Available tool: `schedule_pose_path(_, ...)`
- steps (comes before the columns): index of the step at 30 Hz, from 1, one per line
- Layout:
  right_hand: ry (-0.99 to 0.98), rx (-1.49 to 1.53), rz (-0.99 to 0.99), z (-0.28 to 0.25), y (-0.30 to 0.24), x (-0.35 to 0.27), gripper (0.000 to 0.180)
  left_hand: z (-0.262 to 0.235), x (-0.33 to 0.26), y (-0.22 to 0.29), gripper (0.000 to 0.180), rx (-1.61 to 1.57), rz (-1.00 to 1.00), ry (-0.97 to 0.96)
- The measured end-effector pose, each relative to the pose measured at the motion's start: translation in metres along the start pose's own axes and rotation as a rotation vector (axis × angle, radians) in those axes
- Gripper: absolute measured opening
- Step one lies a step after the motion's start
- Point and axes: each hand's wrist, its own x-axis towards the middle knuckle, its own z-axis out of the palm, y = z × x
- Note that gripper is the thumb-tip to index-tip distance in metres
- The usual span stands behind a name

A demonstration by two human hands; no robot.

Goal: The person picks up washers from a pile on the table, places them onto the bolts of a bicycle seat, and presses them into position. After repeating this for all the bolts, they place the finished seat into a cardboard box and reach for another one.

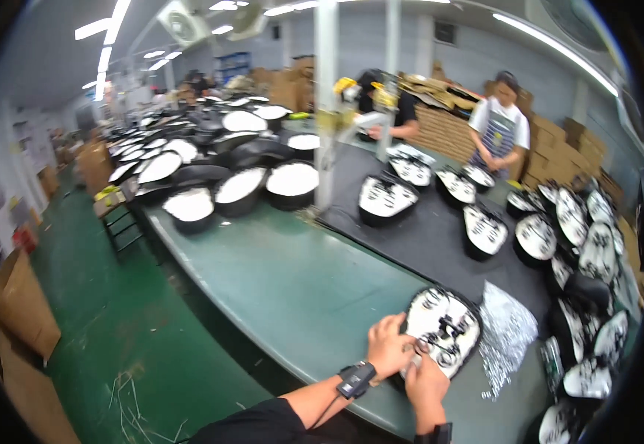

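A black padded seat [440,317] lies upside down at the table's near edge, its white underside facing up with black metal fittings and rings on it. My left hand [390,348] is closed at the seat's left side, its fingertips at a ring-shaped fitting. Close beside it, my right hand [427,381] is closed too, thumb and fingers pinched at the same ring [422,345]. What the fingers hold is hidden. Just right of the seat lies a clear plastic bag [508,325] of small silvery metal parts, some spilled out at its near end.
Several upturned seats [484,229] stand on the dark mat and crowd the right side. More white-bottomed seats [244,185] are piled at the far left of the green table [277,259]. A post [325,103] rises from the table. Two people [501,126] stand across it.
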Motion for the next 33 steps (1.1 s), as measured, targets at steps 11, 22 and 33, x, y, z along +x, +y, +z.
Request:
schedule_pose_path(11, 0.017, 0.07, -0.013, -0.004, 0.003, 0.009, 0.031, -0.011, -0.017, 0.003, 0.04, -0.2, 0.038, -0.04)
schedule_pose_path(22, 0.056, 0.116, -0.026, -0.002, 0.006, 0.01, 0.017, -0.046, -0.02, 0.04, 0.043, 0.345, 0.344, -0.164)
schedule_pose_path(33, 0.027, 0.032, -0.089, -0.009, 0.005, 0.014, 0.019, -0.04, -0.017, 0.037, 0.045, 0.285, 0.369, -0.185)
